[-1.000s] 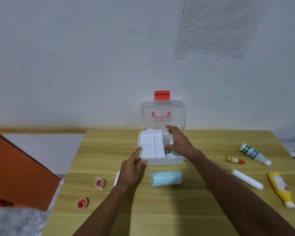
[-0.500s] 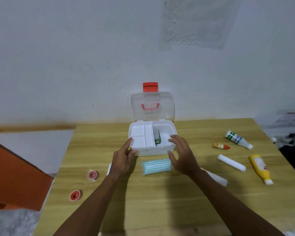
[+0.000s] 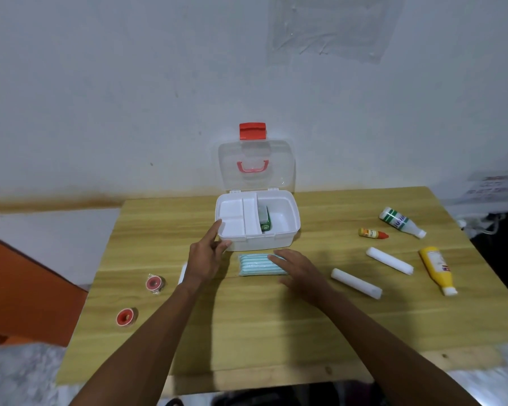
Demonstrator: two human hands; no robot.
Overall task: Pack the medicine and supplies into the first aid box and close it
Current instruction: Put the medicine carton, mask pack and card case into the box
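Note:
The white first aid box (image 3: 291,230) stands open at the back of the wooden table (image 3: 247,332), its clear lid (image 3: 255,165) with a red latch upright against the wall. A green packet (image 3: 265,221) lies inside beside the white tray insert. My left hand (image 3: 206,256) touches the box's front left corner, fingers apart. My right hand (image 3: 298,268) lies flat on the right end of a pack of teal face masks (image 3: 255,264) just in front of the box, fingers spread, not gripping.
Two red tape rolls (image 3: 154,283) (image 3: 126,317) sit at the left. A white item (image 3: 183,272) peeks from behind my left wrist. Right of the box lie two white bandage rolls (image 3: 356,282) (image 3: 389,260), a small orange bottle (image 3: 372,233), a green-white bottle (image 3: 401,222) and a yellow bottle (image 3: 437,268).
My right hand left the box interior, drew back toward me and came down onto the mask pack. The green packet now shows in the box. My left hand stayed at the box corner.

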